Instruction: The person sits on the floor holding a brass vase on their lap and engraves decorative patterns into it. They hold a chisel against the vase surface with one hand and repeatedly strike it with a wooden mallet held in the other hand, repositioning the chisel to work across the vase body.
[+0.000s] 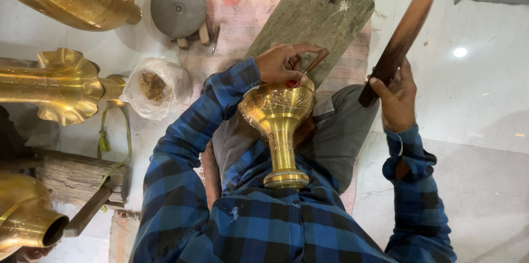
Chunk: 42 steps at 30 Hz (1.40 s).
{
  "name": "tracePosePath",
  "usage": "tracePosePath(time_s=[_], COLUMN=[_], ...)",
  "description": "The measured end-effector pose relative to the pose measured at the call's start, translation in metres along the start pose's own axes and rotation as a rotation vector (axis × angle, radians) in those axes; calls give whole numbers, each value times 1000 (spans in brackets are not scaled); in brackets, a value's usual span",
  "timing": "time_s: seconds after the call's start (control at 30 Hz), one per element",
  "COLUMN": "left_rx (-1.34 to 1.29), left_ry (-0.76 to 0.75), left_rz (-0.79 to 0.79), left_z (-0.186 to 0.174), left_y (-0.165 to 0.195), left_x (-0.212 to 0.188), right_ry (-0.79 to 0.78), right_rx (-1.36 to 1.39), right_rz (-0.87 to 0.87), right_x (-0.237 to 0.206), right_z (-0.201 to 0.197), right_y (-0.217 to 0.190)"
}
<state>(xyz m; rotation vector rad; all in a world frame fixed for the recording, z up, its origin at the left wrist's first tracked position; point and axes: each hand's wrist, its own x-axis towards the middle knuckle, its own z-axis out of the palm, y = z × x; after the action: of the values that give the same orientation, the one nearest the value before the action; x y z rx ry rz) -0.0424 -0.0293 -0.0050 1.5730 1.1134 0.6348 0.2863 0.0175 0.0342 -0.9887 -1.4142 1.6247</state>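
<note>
One brass goblet (279,130) lay on the lap; left hand (284,63) gripped one small chisel (314,63) at its rim. Right hand (398,97) clenched one wooden mallet (401,37). Three other brass vessels (60,84) lay at left.

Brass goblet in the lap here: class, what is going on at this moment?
A person in a blue checked shirt braces a brass goblet against the lap. The left hand holds a thin tool at the goblet's rim, and the right hand holds a wooden stick raised beside it. More brass vessels lie at the left.
</note>
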Motion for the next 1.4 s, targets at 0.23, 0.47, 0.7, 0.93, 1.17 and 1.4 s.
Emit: tracePosePath(time_s=[0.23, 0.47, 0.7, 0.93, 1.17, 1.4], left_rx=[-18, 26, -52, -27, -133, -57], left_ry=[62, 88, 24, 30, 201, 207], left_rz=[80, 109, 27, 75, 81, 28], left_z=[3, 4, 0, -3, 5, 25], left_y=[-3, 3, 11, 8, -2, -3], left_x=[-5, -5, -8, -6, -17, -6], right_ry=[-13, 68, -24, -104, 36, -84], right_rx=[-659, -50, -805, -1044, -742, -868], right_rz=[-57, 5, -205, -278, -80, -31], right_x=[1, 8, -4, -2, -27, -49], right_z=[-17, -15, -4, -13, -10, -4], right_y=[8, 18, -11, -12, 33, 45])
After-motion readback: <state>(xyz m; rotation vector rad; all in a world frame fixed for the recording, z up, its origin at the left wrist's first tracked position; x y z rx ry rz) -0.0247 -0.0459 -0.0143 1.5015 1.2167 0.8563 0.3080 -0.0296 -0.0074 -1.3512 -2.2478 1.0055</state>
